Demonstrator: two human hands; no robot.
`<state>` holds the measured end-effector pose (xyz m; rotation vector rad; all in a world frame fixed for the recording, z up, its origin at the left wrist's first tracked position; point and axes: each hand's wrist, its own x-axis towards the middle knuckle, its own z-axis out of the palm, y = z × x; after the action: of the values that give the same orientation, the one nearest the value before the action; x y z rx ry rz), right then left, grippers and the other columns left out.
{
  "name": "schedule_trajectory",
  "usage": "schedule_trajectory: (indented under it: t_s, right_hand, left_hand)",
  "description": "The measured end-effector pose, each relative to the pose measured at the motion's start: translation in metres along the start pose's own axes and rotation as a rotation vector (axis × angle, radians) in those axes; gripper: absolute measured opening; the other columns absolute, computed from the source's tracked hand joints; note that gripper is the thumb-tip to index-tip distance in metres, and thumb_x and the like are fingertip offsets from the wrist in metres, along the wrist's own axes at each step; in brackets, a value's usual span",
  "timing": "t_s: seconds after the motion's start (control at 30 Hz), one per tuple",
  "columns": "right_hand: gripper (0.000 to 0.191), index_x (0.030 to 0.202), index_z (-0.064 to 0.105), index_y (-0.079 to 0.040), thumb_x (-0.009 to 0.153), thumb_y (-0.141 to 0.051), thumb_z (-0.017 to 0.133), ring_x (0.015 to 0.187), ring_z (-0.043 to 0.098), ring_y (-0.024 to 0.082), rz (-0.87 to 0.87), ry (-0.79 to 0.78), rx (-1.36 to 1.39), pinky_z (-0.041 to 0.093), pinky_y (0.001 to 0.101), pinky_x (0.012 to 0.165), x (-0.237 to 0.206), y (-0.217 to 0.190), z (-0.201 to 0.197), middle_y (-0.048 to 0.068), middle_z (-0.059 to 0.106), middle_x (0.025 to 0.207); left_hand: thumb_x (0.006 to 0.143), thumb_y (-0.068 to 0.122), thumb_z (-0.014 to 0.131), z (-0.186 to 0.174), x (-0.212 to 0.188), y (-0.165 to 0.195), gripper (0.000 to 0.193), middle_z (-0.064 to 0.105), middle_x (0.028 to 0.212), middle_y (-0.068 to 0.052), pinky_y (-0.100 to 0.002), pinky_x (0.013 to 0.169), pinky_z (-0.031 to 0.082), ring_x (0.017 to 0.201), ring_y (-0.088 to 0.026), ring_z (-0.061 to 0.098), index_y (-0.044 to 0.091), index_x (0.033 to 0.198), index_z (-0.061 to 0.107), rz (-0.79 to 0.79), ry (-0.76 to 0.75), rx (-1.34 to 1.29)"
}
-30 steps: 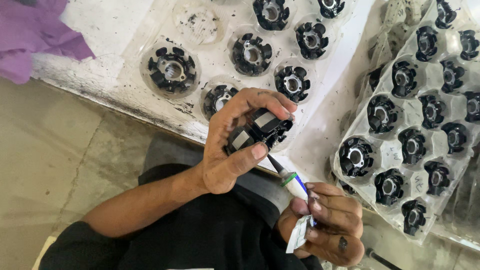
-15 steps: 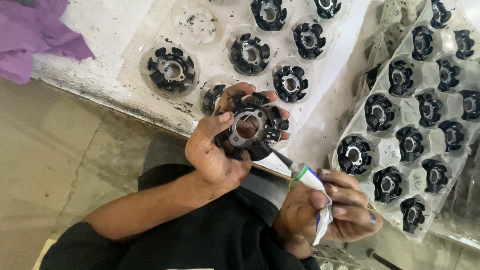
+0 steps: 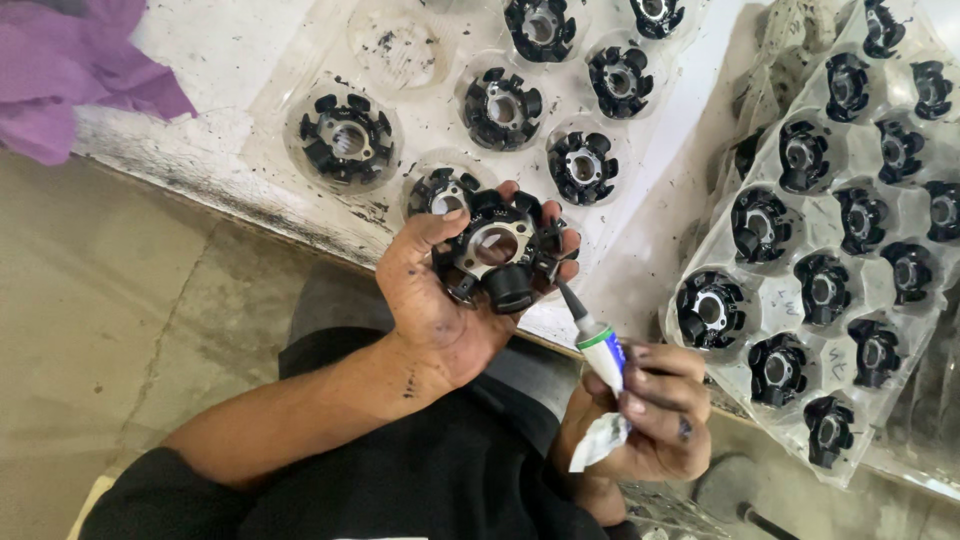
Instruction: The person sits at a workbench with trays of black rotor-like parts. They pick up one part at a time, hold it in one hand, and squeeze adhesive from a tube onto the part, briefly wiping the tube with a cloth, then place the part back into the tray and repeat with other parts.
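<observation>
My left hand [image 3: 440,300] holds a round black part with a metal centre ring [image 3: 497,250], its open face turned up toward me. My right hand [image 3: 650,410] grips a small white and green squeeze tube [image 3: 600,350] with a dark pointed nozzle. The nozzle tip sits just at the part's lower right edge, by my left fingertips. Both hands hover over the near edge of a white bench [image 3: 230,60].
A clear plastic tray [image 3: 400,45] on the bench holds several similar black parts. A second clear tray [image 3: 770,320] full of them lies tilted at the right. A purple cloth [image 3: 70,70] lies at the far left. Grey floor [image 3: 90,300] below.
My left hand has turned the black part face up and opened it toward me. The tube in my right hand has risen, its nozzle now at the part's edge.
</observation>
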<state>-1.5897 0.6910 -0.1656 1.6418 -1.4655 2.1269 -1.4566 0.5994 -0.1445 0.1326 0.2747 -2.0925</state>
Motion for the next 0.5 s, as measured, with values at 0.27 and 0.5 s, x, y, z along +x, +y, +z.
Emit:
schedule_trajectory:
  t_s: [0.27, 0.5]
  right_hand:
    - [0.046, 0.101, 0.042, -0.019, 0.085, -0.007, 0.083, 0.09, 0.065, 0.021, -0.126, -0.118, -0.059, 0.068, 0.0403, 0.078, -0.005, -0.004, -0.015, 0.001, 0.058, 0.099]
    - [0.042, 0.09, 0.047, -0.018, 0.081, -0.003, 0.085, 0.093, 0.066, 0.019, -0.152, -0.236, 0.016, 0.068, 0.0416, 0.076, -0.002, 0.002, -0.027, 0.0, 0.061, 0.099]
  left_hand:
    - [0.087, 0.029, 0.061, 0.0, -0.003, -0.006, 0.043, 0.067, 0.12, -0.024, -0.055, 0.098, 0.056, 0.112, -0.044, 0.067, 0.003, 0.121, 0.062, -0.022, 0.022, 0.042]
    - [0.086, 0.029, 0.061, 0.002, -0.006, -0.009, 0.044, 0.069, 0.115, -0.024, -0.055, 0.096, 0.058, 0.107, -0.043, 0.069, 0.002, 0.121, 0.062, -0.031, 0.058, 0.066]
